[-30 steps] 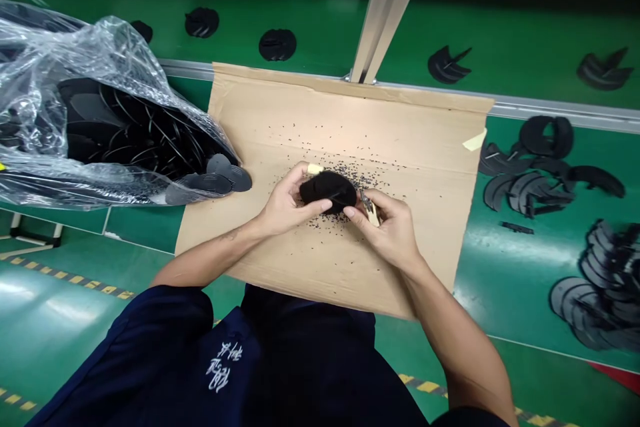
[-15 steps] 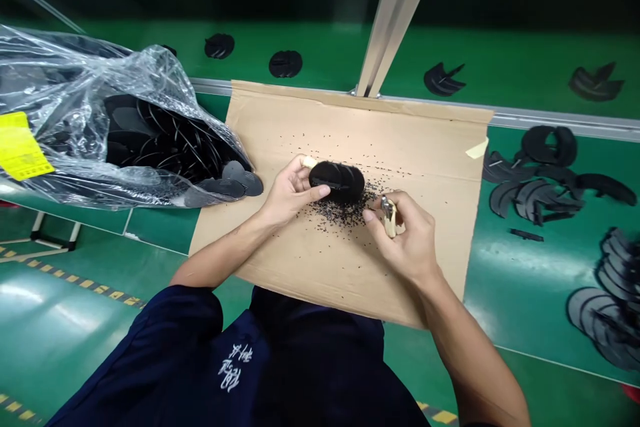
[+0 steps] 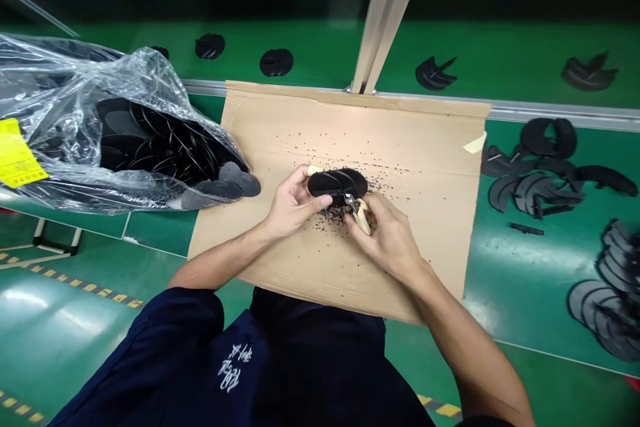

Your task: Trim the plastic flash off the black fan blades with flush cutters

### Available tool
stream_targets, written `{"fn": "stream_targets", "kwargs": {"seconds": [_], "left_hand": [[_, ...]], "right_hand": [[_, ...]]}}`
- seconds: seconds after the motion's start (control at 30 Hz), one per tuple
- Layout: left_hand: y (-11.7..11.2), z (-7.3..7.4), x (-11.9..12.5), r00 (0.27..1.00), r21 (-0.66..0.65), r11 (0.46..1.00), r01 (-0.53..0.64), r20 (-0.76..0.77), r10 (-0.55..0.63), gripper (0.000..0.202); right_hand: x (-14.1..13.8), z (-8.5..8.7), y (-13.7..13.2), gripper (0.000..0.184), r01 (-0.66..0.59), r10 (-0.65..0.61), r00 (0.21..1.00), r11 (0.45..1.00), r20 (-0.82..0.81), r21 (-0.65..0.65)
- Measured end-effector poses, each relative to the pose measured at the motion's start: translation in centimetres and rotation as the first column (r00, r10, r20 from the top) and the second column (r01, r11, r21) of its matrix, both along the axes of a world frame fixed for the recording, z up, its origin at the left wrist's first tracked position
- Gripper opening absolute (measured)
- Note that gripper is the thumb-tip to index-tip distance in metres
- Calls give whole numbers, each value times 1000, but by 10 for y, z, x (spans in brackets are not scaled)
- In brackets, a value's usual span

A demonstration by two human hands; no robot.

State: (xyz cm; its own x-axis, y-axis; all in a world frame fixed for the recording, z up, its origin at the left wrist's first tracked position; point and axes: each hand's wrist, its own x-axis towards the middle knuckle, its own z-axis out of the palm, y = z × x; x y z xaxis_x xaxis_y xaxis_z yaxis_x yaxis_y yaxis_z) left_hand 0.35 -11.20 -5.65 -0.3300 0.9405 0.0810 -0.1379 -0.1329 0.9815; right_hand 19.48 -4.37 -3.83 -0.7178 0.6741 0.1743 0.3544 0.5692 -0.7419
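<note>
My left hand pinches the left end of a black plastic part made of overlapping rounded plates. The thumb lies on its near edge, and a pale wrap covers one fingertip. In my right hand is a pair of nippers with pale handles, gripped in closed fingers. Their metal jaws meet the near edge of the black part; whether they are closed on it I cannot tell. Small black scraps lie scattered beneath and around the part on a cardboard sheet.
At left, a clear plastic bag with a yellow label holds many black parts, some spilling onto the cardboard. Curved black pieces and stacked ones lie on the green bench at right. A metal post rises behind the cardboard.
My right hand has moved left with the nippers, bringing their jaws to the near edge of the black part. The part has tilted slightly in my left hand.
</note>
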Motion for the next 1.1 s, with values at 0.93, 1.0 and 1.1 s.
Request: {"fn": "stream_targets", "kwargs": {"seconds": [0.93, 1.0, 1.1], "left_hand": [[-4, -7, 11, 991, 20, 996, -83, 107, 80, 44], [-3, -7, 6, 991, 6, 994, -106, 88, 105, 44], [13, -5, -20, 983, 3, 984, -177, 40, 177, 48]], "right_hand": [[-3, 1, -2, 38, -39, 26, 998, 971, -61, -235], [-1, 3, 0, 30, -62, 45, 995, 975, -86, -213], [5, 9, 9, 29, -88, 83, 993, 995, -85, -55]]}}
